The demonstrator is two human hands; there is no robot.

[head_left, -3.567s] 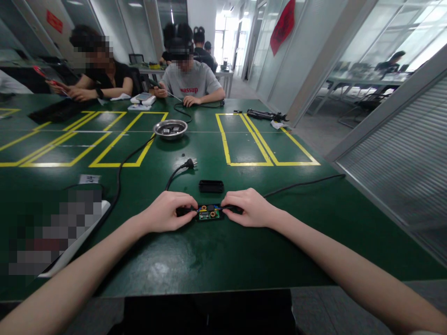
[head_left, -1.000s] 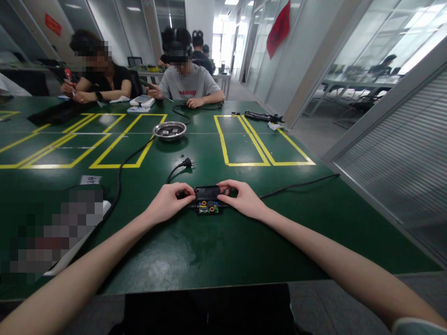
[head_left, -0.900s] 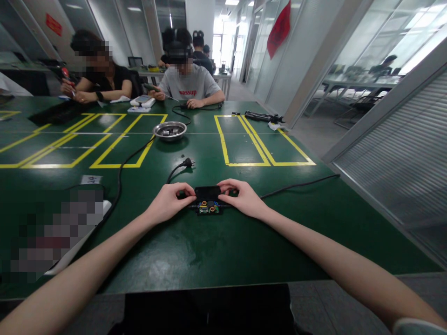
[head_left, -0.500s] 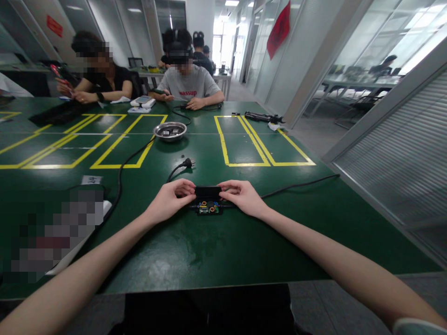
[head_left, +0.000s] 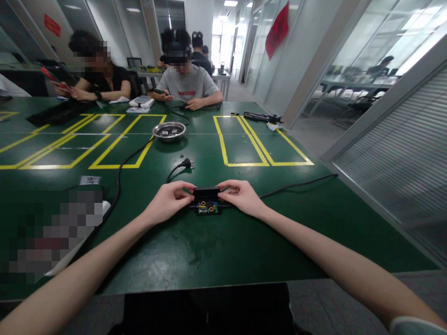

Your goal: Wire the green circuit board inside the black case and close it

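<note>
Between my two hands is a black plastic cover [head_left: 206,192], tilted up over the far side of a power adapter's lower case. My left hand [head_left: 170,199] pinches its left end and my right hand [head_left: 240,196] pinches the right end. Just below it lies the adapter's circuit board [head_left: 208,208], exposed in its black case, with copper-wound ring coils showing. Black leads run out of the case at both sides. Beyond my left hand, a black cable ends in a power plug [head_left: 187,163].
A steel bowl [head_left: 169,132] with metal parts stands farther back on the green table [head_left: 167,260]. A power strip, partly blurred, lies at left near a paper label [head_left: 91,180]. A folded black tripod [head_left: 261,117] rests at the far right. Two people sit opposite.
Both hands still pinch the cover, which tilts slightly differently over the case. The whole view has shifted a little. Across the table, a person's red object has lowered to the left.
</note>
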